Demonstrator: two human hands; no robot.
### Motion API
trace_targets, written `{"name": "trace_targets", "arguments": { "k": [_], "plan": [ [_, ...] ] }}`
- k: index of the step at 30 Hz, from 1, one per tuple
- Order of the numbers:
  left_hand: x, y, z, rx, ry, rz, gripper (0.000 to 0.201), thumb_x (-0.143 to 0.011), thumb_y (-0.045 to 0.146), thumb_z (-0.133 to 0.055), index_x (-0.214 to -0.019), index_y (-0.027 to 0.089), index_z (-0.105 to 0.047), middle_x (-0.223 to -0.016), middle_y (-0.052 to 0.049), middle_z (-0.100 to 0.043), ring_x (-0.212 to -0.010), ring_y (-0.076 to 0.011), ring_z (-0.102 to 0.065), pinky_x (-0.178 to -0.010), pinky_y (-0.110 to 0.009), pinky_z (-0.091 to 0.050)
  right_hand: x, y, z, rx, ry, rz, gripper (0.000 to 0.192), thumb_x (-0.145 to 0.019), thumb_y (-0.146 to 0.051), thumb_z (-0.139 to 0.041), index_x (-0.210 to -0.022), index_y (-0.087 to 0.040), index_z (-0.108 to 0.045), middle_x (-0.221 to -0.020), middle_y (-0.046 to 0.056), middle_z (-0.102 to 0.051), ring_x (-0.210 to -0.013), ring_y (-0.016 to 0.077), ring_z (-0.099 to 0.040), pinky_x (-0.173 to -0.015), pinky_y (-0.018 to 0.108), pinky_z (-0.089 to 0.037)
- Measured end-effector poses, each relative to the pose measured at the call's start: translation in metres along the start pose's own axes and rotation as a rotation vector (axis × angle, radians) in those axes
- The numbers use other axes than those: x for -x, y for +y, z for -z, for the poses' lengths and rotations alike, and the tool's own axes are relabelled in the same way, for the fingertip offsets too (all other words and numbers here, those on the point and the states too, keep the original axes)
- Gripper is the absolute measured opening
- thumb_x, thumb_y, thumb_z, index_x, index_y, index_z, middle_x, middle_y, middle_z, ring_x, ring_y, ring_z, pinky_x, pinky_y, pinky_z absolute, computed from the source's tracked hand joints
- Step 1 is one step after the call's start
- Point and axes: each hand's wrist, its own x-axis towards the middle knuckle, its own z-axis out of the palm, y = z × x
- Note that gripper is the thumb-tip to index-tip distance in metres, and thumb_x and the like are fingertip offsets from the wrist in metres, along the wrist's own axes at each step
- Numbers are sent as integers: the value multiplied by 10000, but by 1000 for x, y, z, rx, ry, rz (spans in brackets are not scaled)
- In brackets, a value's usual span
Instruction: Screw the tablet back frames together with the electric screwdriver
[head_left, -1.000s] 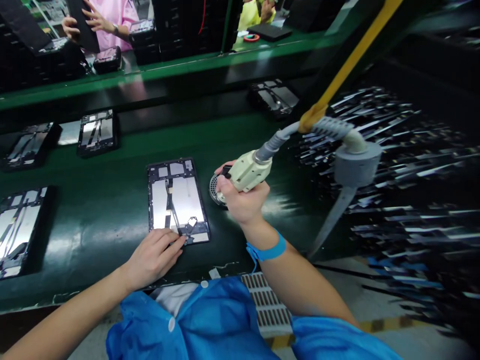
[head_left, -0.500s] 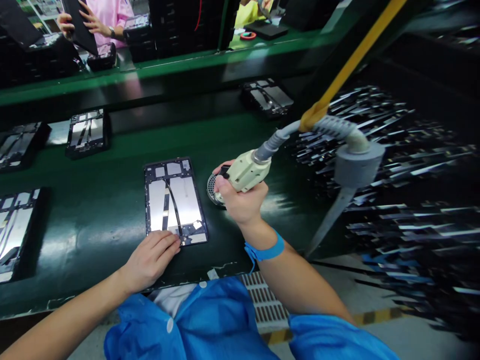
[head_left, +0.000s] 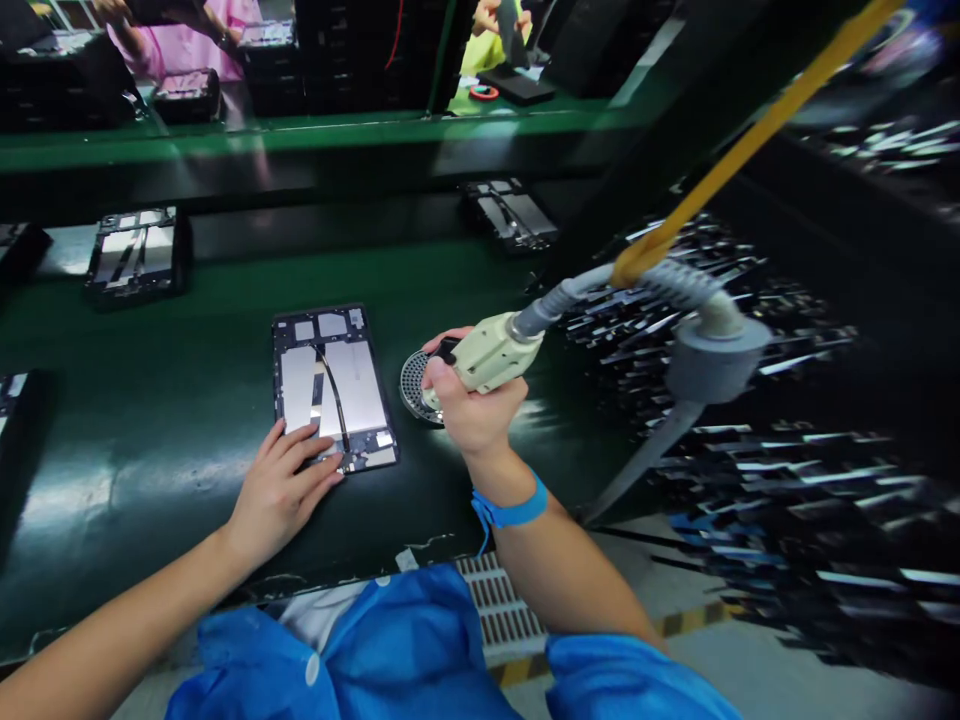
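Green belt surface: glossy and dark; it carries every unit in view; other opened units sit well apart to the left and at the far side.
Left hand: your palm is down, fingers spread flat, not clasped on anything; the fingertips rest on the near-left corner of the tablet chassis.
Tablet chassis: lies flat on the belt just ahead of you, back open, silver plate and a thin black flex cable exposed; judge it light, stiff and thin; the cable and the small boards look fragile; hold it by the outer frame edges or press on a bare corner; keep off the cable.
Perforated disc: round metal mesh, just right of the chassis, partly hidden by your right hand.
Right hand: closed round the body of the beige driver.
Beige driver: hard plastic, hose-fed, hung from a yellow cord; judge its weight partly carried from above; grip the body firmly.
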Motion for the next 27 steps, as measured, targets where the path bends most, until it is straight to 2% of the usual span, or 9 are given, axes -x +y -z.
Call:
{"name": "trace_targets", "arguments": {
  "k": [5,11,19,27],
  "plan": [
    [-16,-16,-7,55,19,-8,207,-991,196,-649,-1180,228,-724,-1207,-96,-718,-1248,-274,-647,-1156,-589,-433,3,3,0,0,-16,-2,215,-811,-251,-751,-1012,-203,-692,-877,31,-767,-650,160,-724,-636,334,-637],
    [-11,-12,-7,69,7,-13,269,-969,133,-649,-1213,228,-708,-1247,-108,-705,-1307,-299,-610,-1149,-601,-440,2,10,-5,24,-30,-21,192,-813,-267,-743,-995,-215,-704,-927,50,-771,-864,221,-771,-805,402,-658],
    [-12,-13,-5,86,-2,-14,297,-976,113,-636,-1243,233,-685,-1261,-116,-691,-1310,-307,-599,-1137,-622,-443,-2,17,-15,-33,-38,-56,199,-817,-276,-759,-993,-213,-692,-941,56,-775,-857,220,-768,-773,383,-649],
    [-11,-11,-4,89,-9,-16,312,-968,100,-642,-1252,222,-689,-1280,-122,-688,-1328,-311,-589,-1144,-623,-438,2,21,-15,-9,-48,-67,207,-823,-286,-758,-998,-218,-671,-878,35,-762,-824,221,-768,-764,386,-648]
  ]
}}
